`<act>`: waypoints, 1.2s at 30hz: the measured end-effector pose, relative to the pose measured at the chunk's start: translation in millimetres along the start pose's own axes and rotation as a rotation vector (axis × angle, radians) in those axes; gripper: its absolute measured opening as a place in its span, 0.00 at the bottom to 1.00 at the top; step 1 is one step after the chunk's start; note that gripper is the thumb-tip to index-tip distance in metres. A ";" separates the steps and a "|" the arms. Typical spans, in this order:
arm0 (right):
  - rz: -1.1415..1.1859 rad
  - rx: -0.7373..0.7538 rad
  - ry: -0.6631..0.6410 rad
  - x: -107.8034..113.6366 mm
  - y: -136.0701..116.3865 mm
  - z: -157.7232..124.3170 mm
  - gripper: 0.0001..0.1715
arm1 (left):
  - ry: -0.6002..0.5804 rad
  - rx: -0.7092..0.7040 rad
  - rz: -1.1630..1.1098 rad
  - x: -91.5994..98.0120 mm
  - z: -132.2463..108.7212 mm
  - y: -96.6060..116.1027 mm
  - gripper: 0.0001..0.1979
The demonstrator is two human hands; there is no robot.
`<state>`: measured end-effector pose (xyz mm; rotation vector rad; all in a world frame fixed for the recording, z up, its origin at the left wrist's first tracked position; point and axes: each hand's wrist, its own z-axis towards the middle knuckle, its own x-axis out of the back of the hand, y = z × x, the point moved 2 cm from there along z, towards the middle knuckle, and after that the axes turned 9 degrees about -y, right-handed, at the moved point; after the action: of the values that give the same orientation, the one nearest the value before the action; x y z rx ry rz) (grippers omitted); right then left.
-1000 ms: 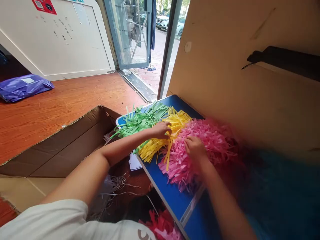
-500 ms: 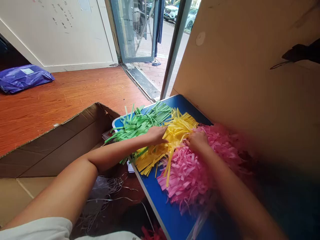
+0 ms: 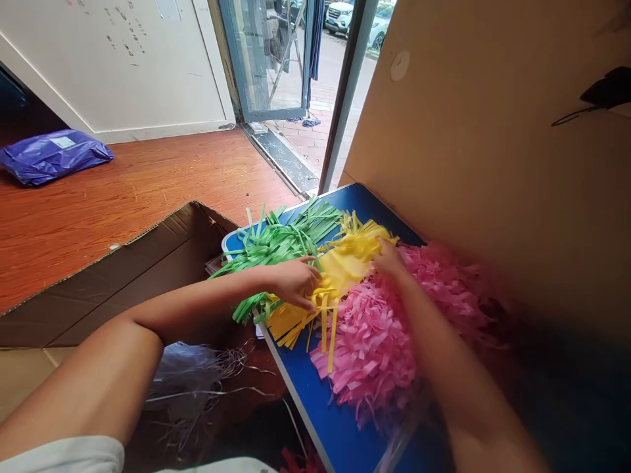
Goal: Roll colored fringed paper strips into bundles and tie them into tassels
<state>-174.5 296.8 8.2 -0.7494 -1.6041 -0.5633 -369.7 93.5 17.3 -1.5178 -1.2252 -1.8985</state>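
Yellow tissue-paper fringe (image 3: pixel 342 268) lies spread across the blue table (image 3: pixel 315 394), its middle flat and its ends cut into strips. My left hand (image 3: pixel 296 282) rests on the near part of it, fingers apart over the loose strips. At the far right side of the yellow fringe, my right hand (image 3: pixel 389 259) has its fingers closed on the paper; the fingertips are partly hidden. Green paper fringe (image 3: pixel 276 243) lies to the left, just beyond my left hand. A fluffy heap of pink fringe (image 3: pixel 374 335) sits under and beside my right forearm.
An open cardboard box (image 3: pixel 133 276) stands left of the table. Clear plastic and pale strings (image 3: pixel 192 374) lie below, near the table's edge. A brown wall panel (image 3: pixel 468 144) rises on the right. Beyond are a glass door (image 3: pixel 269 66) and a purple package (image 3: pixel 59 156) on the floor.
My left hand has moved nearer and slightly left, its fingers spreading. My right hand has shifted slightly farther away. The middle of the yellow fringe now lies flatter and more open.
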 end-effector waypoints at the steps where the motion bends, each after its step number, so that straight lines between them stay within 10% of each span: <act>1: 0.015 -0.065 0.038 2.4 6.0 -1.7 0.30 | -0.013 -0.064 0.032 1.8 -4.8 4.4 0.18; 4: 0.080 -0.080 0.158 2.3 8.7 -26.2 0.26 | 0.024 -0.198 0.057 12.2 -17.3 11.8 0.16; 7: 0.166 0.218 0.158 -10.2 -12.3 -61.0 0.21 | 0.197 -0.077 -0.007 23.0 -10.4 7.8 0.16; 10: 0.140 0.404 0.041 -24.8 -30.8 -86.1 0.12 | 0.307 0.182 0.021 19.9 25.4 0.8 0.14; 12: 0.106 0.424 0.023 -30.2 -31.9 -95.8 0.09 | 0.176 0.144 0.065 8.2 58.2 -1.7 0.13; 18: 0.103 0.389 0.082 -37.5 -11.2 -108.9 0.12 | -0.045 0.155 0.067 -20.5 112.3 -26.7 0.07; 36: 0.713 0.028 0.159 -39.6 -25.4 -83.2 0.14 | 0.094 0.261 -0.477 -17.4 97.9 -65.5 0.08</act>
<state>-134.5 213.4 -15.8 -1.1483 -1.0909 -0.0753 -359.3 205.5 -21.6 -1.0538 -1.8301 -1.9580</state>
